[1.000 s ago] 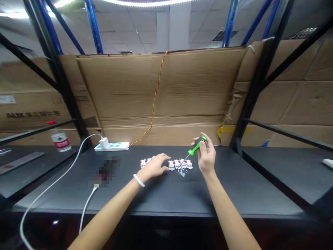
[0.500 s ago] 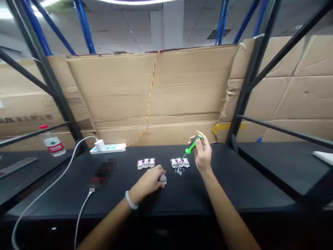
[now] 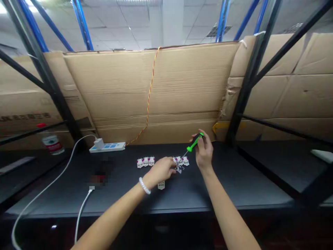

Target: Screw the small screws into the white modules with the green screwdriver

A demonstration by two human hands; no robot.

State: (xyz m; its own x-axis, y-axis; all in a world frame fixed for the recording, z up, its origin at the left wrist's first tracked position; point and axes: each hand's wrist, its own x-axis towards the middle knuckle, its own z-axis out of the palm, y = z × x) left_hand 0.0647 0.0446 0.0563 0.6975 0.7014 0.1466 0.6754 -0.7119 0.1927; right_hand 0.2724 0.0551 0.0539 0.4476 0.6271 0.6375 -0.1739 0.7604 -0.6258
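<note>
My left hand [image 3: 160, 170] reaches across the black bench top [image 3: 241, 184], its fingertips at a row of small white circuit modules [image 3: 181, 160] and a heap of clear scraps [image 3: 179, 169]. Whether those fingers hold anything is hidden. Three more modules [image 3: 145, 162] stand in a row further left, and a lone module [image 3: 161, 185] lies nearer me, below my palm. Raised above the right-hand row, my right hand [image 3: 204, 151] grips a green-and-black screwdriver [image 3: 197, 142], its thin shaft pointing down-left towards the modules.
Behind the bench lie a white power strip [image 3: 107, 147] with a plugged-in charger and a white cable [image 3: 57, 173] running forward. A blurred object [image 3: 99, 173] is left of the modules. A red-capped bottle [image 3: 52, 144] stands far left. Cardboard sheets and black shelf uprights frame the bench.
My left hand has moved away from the lone module, up and right to the right-hand row. The lone module now lies apart, nearer me. My right hand has barely moved.
</note>
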